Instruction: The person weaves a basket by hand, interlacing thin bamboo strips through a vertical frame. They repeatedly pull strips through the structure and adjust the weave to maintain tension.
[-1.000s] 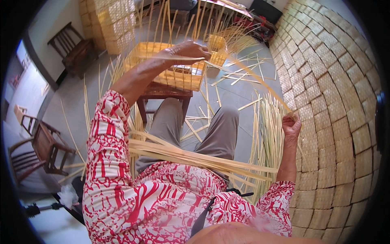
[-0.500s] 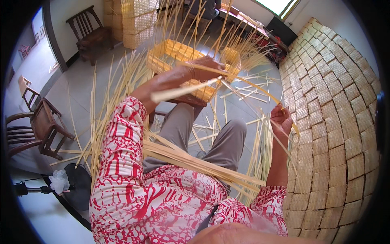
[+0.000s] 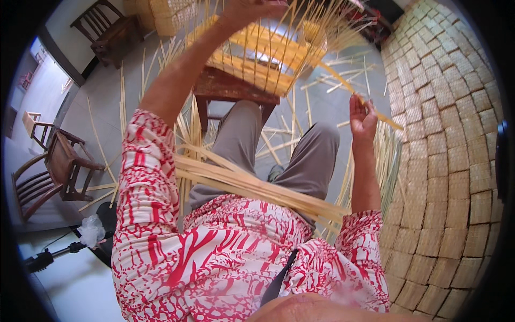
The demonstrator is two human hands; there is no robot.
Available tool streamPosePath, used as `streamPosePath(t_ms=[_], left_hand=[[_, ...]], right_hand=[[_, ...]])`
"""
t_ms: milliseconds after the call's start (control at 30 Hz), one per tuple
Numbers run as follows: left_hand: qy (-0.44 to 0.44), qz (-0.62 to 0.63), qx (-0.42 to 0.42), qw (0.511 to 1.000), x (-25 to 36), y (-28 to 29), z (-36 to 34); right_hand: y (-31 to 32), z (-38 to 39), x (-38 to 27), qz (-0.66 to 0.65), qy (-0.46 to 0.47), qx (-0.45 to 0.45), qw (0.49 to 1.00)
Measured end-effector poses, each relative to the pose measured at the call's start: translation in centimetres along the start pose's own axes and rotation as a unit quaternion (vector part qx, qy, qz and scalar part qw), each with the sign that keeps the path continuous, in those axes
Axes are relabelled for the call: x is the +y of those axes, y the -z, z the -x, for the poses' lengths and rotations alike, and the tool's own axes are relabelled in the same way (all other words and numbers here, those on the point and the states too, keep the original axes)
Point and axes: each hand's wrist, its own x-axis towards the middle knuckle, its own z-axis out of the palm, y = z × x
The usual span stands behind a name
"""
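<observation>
Right hand (image 3: 364,120) pinches a yellow strip (image 3: 339,78) between thumb and fingertips, other fingers loosely curled; strip runs back to the basket's right side. Left hand (image 3: 253,9) is at the top edge above the basket, grip can't tell. Half-woven yellow basket (image 3: 277,81) sits on the dark wooden stool (image 3: 229,87), beyond the knees.

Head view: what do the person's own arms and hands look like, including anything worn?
The left sleeve and right sleeve are whitish with irregular red streaks and blotches, ending around the elbows. The forearms are bare. The left hand, partly cut off by the frame, and the right hand show no gloves.
</observation>
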Motion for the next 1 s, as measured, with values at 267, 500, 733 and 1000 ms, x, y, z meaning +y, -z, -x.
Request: streamPosePath(t_ms=[267,500,733,1000], left_hand=[[-0.034,-0.199,0.106,0.974,-7.7,1.2,9.9],[-0.13,-0.455,0.119,0.873,-4.5,-0.8,9.1],[-0.227,-0.46,0.049,0.857,-7.6,-2.1,7.7],[-0.273,-0.549,0.108,0.783,-4.5,-1.9,7.4]], right_hand=[[0.6,-0.6,0.6,-0.057,-0.066,0.003,0.996],[1.1,-1.3,-0.9,-0.025,-0.051,0.012,0.998],[8.2,-3.4,-1.9,-0.062,-0.176,0.017,0.982],[-2.6,3.9,-1.4,0.565,0.022,-0.115,0.817]])
